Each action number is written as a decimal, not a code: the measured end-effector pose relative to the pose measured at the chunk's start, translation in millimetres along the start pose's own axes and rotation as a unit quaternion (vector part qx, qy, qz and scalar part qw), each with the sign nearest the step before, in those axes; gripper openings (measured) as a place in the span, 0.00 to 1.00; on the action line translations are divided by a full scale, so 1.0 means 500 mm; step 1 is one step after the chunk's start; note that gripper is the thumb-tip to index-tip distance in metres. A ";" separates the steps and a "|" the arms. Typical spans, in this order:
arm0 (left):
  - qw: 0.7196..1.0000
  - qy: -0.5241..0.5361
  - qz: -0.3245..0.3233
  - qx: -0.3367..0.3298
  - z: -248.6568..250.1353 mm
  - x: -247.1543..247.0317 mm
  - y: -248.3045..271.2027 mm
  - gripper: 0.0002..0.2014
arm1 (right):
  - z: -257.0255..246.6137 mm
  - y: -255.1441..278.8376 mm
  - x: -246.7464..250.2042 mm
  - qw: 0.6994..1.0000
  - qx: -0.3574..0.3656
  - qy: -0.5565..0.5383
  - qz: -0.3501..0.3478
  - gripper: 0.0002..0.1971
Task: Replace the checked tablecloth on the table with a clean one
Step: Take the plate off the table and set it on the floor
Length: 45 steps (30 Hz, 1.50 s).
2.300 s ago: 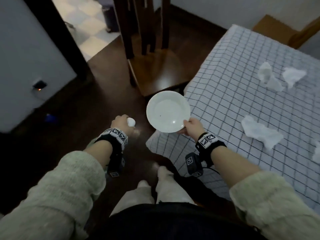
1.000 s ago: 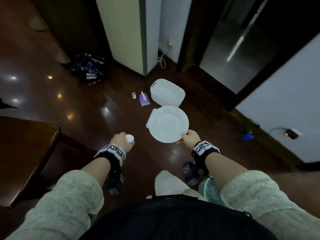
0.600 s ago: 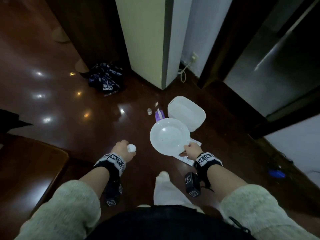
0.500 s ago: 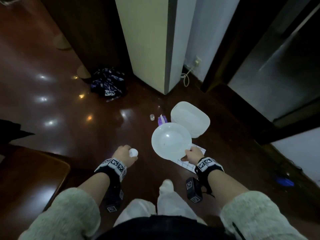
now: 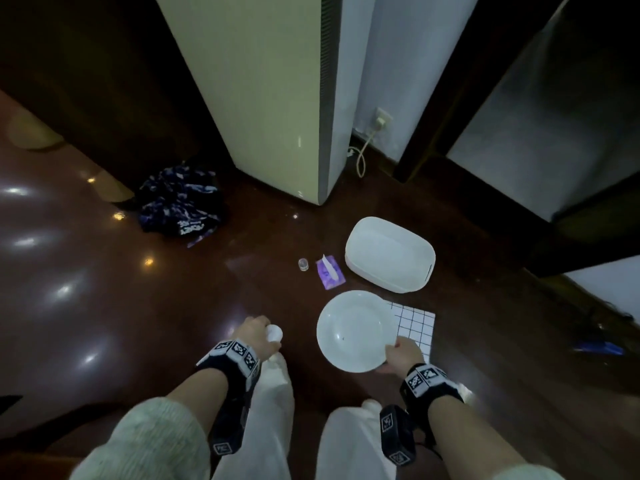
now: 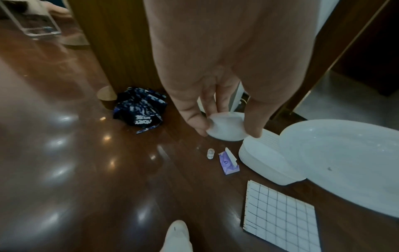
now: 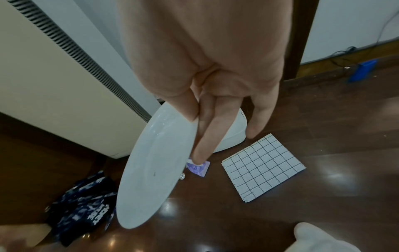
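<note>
The right hand [image 5: 401, 353] pinches the rim of one white plate [image 5: 353, 332]; the left hand [image 5: 256, 336] grips one small white cup [image 6: 225, 127]. Below and just beyond the right hand, one folded checked tablecloth [image 5: 414, 327] lies on the floor, beside one white basin [image 5: 389, 254], one purple tissue pack [image 5: 330, 276] and one small glass [image 5: 303, 264].

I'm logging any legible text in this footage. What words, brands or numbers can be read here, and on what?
Dark blue bag: two lines of white block letters, seen upside down, too blurred to read reliably.
Purple tissue pack: its print is too small to read.
Wristbands: black-and-white square marker patterns, no words.
Folded checked cloth: grid lines only, no text.
</note>
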<state>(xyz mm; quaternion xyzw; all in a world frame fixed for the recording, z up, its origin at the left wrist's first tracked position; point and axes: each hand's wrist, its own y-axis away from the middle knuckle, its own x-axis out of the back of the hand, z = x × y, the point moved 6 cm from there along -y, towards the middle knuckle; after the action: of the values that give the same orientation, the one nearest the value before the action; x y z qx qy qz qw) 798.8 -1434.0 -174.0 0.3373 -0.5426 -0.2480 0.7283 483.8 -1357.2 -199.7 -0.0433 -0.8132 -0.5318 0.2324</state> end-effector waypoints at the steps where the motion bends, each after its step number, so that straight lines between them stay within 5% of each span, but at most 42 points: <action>1: 1.000 -0.007 -0.001 -0.003 -0.004 0.006 -0.034 0.30 | -0.005 -0.026 -0.012 1.000 -0.010 0.003 0.002 0.11; 7: 0.999 -0.032 -0.012 -0.032 -0.014 -0.028 -0.239 0.30 | -0.023 -0.193 -0.103 0.999 -0.031 0.030 0.014 0.06; 26: 0.992 -0.015 -0.085 -0.089 -0.163 -0.433 -0.983 0.25 | 0.170 -0.905 -0.438 0.995 0.011 0.077 -0.055 0.13; 37: 0.979 -0.060 -0.060 -0.185 -0.113 -0.480 -1.141 0.28 | 0.146 -1.072 -0.486 0.993 0.061 0.074 -0.064 0.10; 45: 0.982 -0.095 -0.026 -0.162 -0.132 -0.487 -1.153 0.34 | 0.167 -1.089 -0.517 0.994 0.018 0.082 -0.070 0.12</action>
<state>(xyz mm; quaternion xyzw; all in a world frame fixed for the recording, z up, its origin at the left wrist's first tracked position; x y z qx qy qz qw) 794.6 -1616.4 -776.1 0.2036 -0.5528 -0.3827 0.7117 513.0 -1472.0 -796.5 0.0617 -0.8020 -0.5335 0.2615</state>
